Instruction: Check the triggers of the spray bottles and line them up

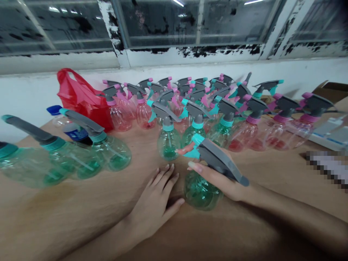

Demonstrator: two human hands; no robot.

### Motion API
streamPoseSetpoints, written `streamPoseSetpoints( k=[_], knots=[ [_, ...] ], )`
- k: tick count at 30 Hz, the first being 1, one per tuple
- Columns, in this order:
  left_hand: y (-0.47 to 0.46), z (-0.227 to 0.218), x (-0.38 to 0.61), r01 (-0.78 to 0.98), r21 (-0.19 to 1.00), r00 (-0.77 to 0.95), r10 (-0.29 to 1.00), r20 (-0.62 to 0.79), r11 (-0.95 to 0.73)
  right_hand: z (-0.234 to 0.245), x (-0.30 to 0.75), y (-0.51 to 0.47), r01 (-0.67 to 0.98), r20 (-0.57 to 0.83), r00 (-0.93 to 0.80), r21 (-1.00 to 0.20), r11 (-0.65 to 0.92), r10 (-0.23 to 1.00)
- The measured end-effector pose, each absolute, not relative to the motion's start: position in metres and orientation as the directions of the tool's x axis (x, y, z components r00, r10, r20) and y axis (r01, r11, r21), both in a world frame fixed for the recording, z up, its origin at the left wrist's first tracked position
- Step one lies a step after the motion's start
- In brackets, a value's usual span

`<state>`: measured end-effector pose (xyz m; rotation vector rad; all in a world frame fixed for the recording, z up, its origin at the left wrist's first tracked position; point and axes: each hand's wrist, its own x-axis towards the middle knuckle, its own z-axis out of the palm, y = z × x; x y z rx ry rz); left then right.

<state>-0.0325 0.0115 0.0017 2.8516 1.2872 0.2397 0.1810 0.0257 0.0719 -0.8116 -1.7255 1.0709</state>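
My right hand [217,177] is closed around the neck and grey-and-teal trigger head of a green spray bottle [200,192] standing on the wooden table [81,210]. My left hand [156,204] lies flat on the table just left of that bottle, fingers stretched out, holding nothing. Behind them stands a crowd of several green and pink spray bottles [195,108] with grey trigger heads.
Three green spray bottles [81,152] lie or lean at the left. A red plastic bag [81,98] and a blue-capped bottle [69,127] sit at the back left by the white wall. A cardboard box [331,90] is at the far right, under a window.
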Motion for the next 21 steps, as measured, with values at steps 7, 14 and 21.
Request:
streamPoseSetpoints(
  k=[7, 14, 21],
  knots=[
    [0.011, 0.004, -0.032, 0.747, 0.067, 0.651, 0.748, 0.13, -0.662, 0.069, 0.183, 0.025, 0.074, 0.364, -0.357, -0.907, 0.415, 0.86],
    [0.01, 0.004, -0.032, 0.742, 0.084, 0.652, 0.745, 0.141, -0.666, 0.07, 0.182, 0.026, 0.08, 0.356, -0.35, -0.91, 0.407, 0.866],
    [0.011, 0.005, -0.032, 0.746, 0.073, 0.65, 0.748, 0.133, -0.662, 0.08, 0.182, 0.024, 0.166, 0.416, -0.317, -0.861, 0.481, 0.853]
  ],
)
